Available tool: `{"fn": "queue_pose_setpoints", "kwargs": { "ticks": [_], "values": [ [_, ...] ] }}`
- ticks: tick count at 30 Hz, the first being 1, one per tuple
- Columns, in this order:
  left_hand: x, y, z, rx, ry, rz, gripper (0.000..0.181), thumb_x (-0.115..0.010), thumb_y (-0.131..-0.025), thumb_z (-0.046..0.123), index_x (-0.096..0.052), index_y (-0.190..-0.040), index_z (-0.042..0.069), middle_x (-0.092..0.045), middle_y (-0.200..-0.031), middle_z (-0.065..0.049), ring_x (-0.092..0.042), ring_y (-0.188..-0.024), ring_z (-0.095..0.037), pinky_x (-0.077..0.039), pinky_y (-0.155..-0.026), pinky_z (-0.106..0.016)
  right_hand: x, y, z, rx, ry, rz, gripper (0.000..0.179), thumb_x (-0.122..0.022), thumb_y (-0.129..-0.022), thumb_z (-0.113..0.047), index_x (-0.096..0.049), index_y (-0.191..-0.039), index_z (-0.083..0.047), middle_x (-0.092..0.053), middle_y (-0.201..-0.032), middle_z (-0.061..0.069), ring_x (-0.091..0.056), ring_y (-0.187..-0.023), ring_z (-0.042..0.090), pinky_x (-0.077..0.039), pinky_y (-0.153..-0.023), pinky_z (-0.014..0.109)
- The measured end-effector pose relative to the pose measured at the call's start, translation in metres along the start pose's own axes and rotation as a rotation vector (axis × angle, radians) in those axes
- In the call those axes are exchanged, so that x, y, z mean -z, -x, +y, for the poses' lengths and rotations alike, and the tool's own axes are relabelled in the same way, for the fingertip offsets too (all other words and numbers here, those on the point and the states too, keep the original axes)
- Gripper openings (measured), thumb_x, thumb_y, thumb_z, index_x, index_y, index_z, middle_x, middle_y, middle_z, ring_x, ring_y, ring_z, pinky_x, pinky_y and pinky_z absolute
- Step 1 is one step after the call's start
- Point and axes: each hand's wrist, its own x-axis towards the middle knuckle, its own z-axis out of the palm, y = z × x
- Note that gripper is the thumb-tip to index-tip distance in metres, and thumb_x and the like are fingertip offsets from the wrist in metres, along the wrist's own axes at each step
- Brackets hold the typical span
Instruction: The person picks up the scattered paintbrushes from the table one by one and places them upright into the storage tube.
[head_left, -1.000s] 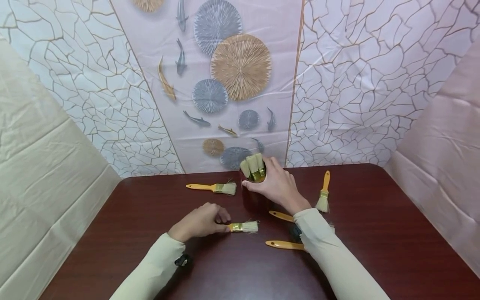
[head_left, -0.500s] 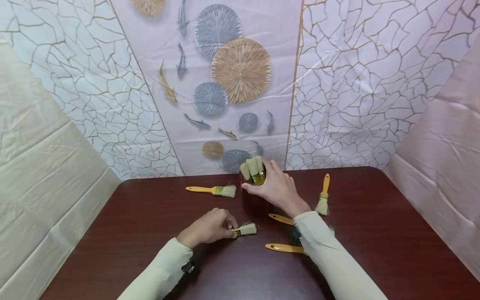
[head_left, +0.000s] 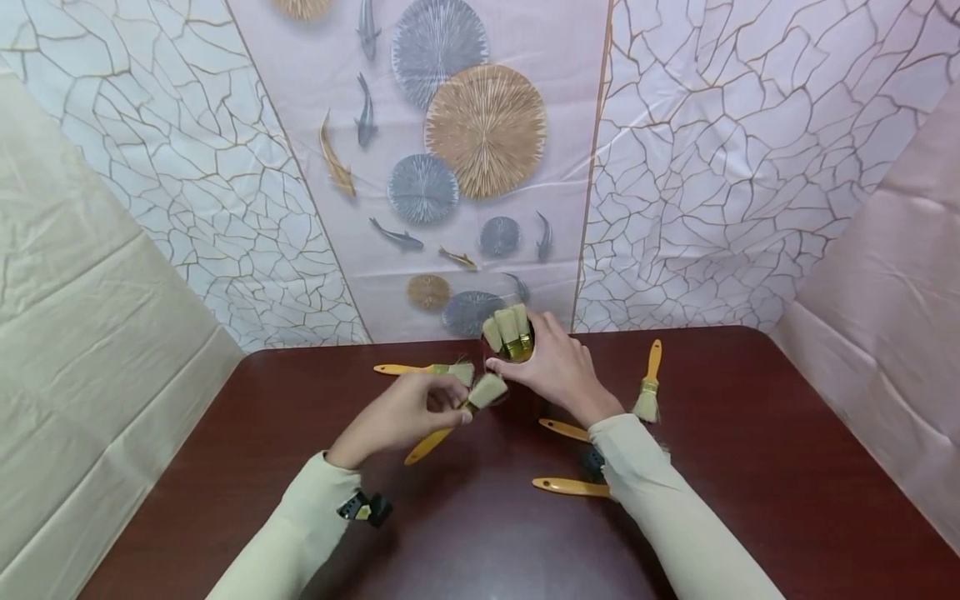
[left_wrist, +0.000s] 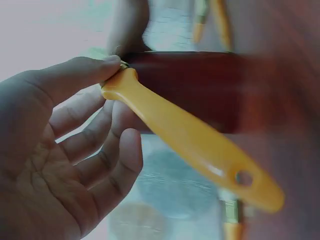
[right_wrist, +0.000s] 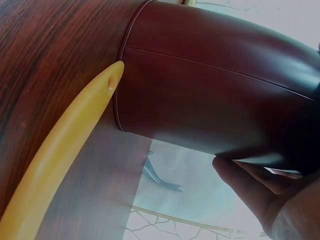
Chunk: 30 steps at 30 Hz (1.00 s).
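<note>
My left hand pinches a paintbrush near its metal band, thumb against fingers. The brush is held above the table, its pale bristles up toward the cup and its yellow handle slanting down to the left. A dark red-brown cylindrical cup stands at the table's back middle. Several paintbrushes stand in it with bristles up. My right hand grips the cup near its top from the right side. In the right wrist view the fingers touch the cup's side, and the thumb is hidden.
A paintbrush lies left of the cup, partly behind my left hand. Another paintbrush lies at the right. Two yellow handles show beside and under my right forearm on the dark red wooden table. A patterned cloth hangs behind.
My left hand has lifted the paintbrush off the table and moved it up toward the cup, tilting its bristles upward. My right hand stays on the cup.
</note>
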Motion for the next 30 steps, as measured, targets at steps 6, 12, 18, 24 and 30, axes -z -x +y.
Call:
{"fn": "queue_pose_setpoints", "kwargs": {
  "ticks": [6,12,18,24,30],
  "values": [
    [0.031,-0.011,0.028,-0.033,0.049,0.17,0.008,-0.079,-0.097,0.018,-0.075,-0.102,0.015,-0.073,-0.087,0.005,-0.07,-0.08,-0.013,-0.059,-0.073,-0.036,0.002,-0.001,-0.001,-0.005,-0.006,-0.013,0.112,-0.07,-0.079,-0.082,-0.039,-0.162,-0.014,-0.053,-0.137,0.007,-0.065,-0.097,0.038,-0.055,-0.081,0.054],
    [0.049,-0.034,0.055,-0.075,0.144,0.329,0.017,-0.078,-0.097,0.016,-0.071,-0.109,0.007,-0.075,-0.097,-0.006,-0.073,-0.088,-0.019,-0.061,-0.082,-0.044,0.0,0.003,0.002,-0.008,-0.016,-0.001,0.109,-0.072,-0.08,-0.079,-0.039,-0.161,-0.014,-0.053,-0.134,0.007,-0.065,-0.094,0.037,-0.055,-0.081,0.054],
    [0.062,-0.055,0.076,-0.121,0.212,0.434,0.016,-0.077,-0.098,0.013,-0.067,-0.107,0.004,-0.076,-0.1,-0.012,-0.074,-0.087,-0.026,-0.06,-0.079,-0.04,-0.003,0.004,0.002,0.002,-0.019,0.007,0.11,-0.071,-0.078,-0.082,-0.04,-0.161,-0.017,-0.053,-0.126,0.004,-0.063,-0.089,0.032,-0.055,-0.076,0.05],
    [0.063,-0.079,0.086,-0.161,0.229,0.438,0.026,-0.074,-0.097,0.008,-0.067,-0.122,0.004,-0.075,-0.106,-0.012,-0.075,-0.091,-0.026,-0.061,-0.077,-0.037,-0.002,0.003,0.003,-0.003,-0.018,-0.001,0.113,-0.068,-0.075,-0.088,-0.041,-0.16,-0.018,-0.053,-0.12,0.002,-0.061,-0.083,0.028,-0.052,-0.071,0.046],
    [0.059,-0.104,0.083,-0.093,0.143,0.374,0.027,-0.075,-0.099,0.012,-0.068,-0.123,0.004,-0.07,-0.112,-0.012,-0.077,-0.094,-0.028,-0.062,-0.078,-0.036,0.001,0.001,0.001,-0.001,-0.022,-0.014,0.123,-0.055,-0.071,-0.1,-0.037,-0.163,-0.021,-0.052,-0.118,0.002,-0.058,-0.077,0.026,-0.049,-0.065,0.04]
  ]
}}
